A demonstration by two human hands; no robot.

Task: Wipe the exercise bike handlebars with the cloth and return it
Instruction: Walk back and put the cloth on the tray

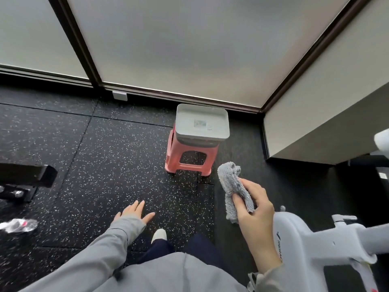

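Note:
A crumpled grey cloth (pixel 232 187) is pinched in my right hand (pixel 255 209), which hovers right of centre above the floor. The cloth's upper end sticks up past my fingers, and its lower end hangs below them. My left hand (pixel 134 211) is held out low at centre, fingers spread and holding nothing. The white exercise bike frame (pixel 311 239) fills the lower right corner, just right of my right wrist. A white rounded part of the bike (pixel 382 140) shows at the right edge. An empty grey tray (pixel 202 125) rests on a pink stool (pixel 190 157) ahead of the cloth.
Black speckled rubber floor (pixel 101 157) spreads across the middle. Frosted windows (pixel 189 43) with dark frames close off the far side. A beige ledge (pixel 326 123) juts in at right. Black gym equipment (pixel 25 178) and a crumpled plastic bottle (pixel 17 225) lie at left.

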